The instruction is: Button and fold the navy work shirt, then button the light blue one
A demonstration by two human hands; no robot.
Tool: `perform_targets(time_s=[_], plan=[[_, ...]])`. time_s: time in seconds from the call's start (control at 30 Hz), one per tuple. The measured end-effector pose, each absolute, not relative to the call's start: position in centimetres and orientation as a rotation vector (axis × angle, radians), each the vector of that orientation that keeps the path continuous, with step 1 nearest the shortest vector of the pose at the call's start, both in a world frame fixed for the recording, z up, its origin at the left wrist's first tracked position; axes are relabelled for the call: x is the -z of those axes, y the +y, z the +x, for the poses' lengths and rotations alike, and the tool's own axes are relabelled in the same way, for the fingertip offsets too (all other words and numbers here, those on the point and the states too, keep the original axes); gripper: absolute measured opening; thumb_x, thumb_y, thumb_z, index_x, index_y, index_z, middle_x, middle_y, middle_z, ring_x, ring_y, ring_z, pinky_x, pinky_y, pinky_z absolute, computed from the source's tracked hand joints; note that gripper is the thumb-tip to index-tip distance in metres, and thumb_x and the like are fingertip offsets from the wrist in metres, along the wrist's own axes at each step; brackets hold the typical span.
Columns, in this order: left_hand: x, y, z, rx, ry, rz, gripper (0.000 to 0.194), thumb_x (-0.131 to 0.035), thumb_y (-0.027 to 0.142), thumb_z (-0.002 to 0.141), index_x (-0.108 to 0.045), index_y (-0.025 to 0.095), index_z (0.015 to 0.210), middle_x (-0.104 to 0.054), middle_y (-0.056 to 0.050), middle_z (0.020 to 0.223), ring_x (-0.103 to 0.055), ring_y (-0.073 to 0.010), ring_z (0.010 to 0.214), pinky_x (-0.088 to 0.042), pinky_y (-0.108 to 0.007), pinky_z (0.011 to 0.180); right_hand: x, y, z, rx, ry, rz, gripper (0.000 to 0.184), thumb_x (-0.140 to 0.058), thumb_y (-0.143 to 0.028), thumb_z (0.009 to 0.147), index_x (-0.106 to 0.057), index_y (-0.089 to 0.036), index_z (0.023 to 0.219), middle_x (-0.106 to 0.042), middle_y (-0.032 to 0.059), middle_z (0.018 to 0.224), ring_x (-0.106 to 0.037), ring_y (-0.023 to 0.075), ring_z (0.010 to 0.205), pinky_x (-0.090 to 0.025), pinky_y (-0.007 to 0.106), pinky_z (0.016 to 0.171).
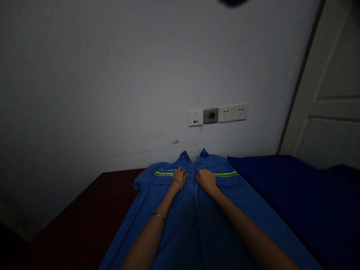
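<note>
The blue shirt (180,210) lay front up on the dark red surface (92,198), collar toward the wall (140,82), its long axis running from there back toward the wearer. Its collar end met or nearly met the wall; bare surface opened on the left, and a darker blue cloth (303,198) lay along the right side. Both the left hand (180,177) and right hand (206,180) had curled fingers, each grip closed on the shirt's front near the yellow-green stripe, either side of the opening.

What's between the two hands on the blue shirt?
Head view: just a narrow strip of the blue shirt below its collar, between left hand and right hand.
</note>
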State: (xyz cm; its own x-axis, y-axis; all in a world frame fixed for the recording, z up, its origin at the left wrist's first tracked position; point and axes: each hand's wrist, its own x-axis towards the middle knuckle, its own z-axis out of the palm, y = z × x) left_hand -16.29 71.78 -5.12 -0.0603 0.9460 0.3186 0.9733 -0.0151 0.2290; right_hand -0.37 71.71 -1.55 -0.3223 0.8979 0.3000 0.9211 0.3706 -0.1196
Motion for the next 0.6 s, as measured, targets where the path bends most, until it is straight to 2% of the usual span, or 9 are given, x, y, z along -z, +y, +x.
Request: perform_targets(time_s=[0.2,0.37,0.5,0.6], plan=[[5.0,72.2,-16.4,0.690,-2.162,-2.105,0.028,-0.045,0.026,0.085,-0.064,0.018,0.103,-0.058,-0.008,0.103,-0.049,-0.0197,0.097,-0.037,-0.032,0.089,1.5,71.7,-0.5,0.113,-2.311,-1.598,0.028,-0.041,-0.021,0.084,-0.067,-0.011,0.089,-0.066,0.0185,0.091,-0.064,0.0253,0.085,-0.047,0.032,0.070],[4.5,72.2,-16.0,0.425,-2.062,-2.107,0.028,-0.040,0.021,0.087,-0.067,0.013,0.090,-0.059,-0.012,0.098,-0.050,-0.0214,0.097,-0.039,-0.032,0.086,1.5,71.9,-0.7,0.135,-2.360,-1.548,0.026,-0.042,-0.019,0.084,-0.067,-0.010,0.088,-0.066,0.0181,0.090,-0.064,0.0255,0.084,-0.046,0.032,0.070],[4.4,72.2,-15.7,0.348,-2.012,-2.125,0.029,-0.038,0.018,0.086,-0.066,0.012,0.089,-0.059,-0.014,0.096,-0.050,-0.0227,0.097,-0.038,-0.034,0.087,1.0,72.6,-0.1,0.053,-2.342,-1.590,0.029,-0.040,-0.021,0.085,-0.067,-0.011,0.090,-0.067,0.0177,0.091,-0.064,0.0251,0.086,-0.046,0.032,0.072],[4.0,72.1,-15.6,0.379,-2.010,-2.106,0.027,-0.040,0.019,0.085,-0.066,0.011,0.087,-0.060,-0.015,0.094,-0.051,-0.0240,0.096,-0.039,-0.036,0.086,0.6,73.4,0.9,-0.093,-2.257,-1.574,0.028,-0.045,-0.026,0.083,-0.068,-0.014,0.091,-0.068,0.0146,0.093,-0.063,0.0233,0.088,-0.045,0.029,0.073]])
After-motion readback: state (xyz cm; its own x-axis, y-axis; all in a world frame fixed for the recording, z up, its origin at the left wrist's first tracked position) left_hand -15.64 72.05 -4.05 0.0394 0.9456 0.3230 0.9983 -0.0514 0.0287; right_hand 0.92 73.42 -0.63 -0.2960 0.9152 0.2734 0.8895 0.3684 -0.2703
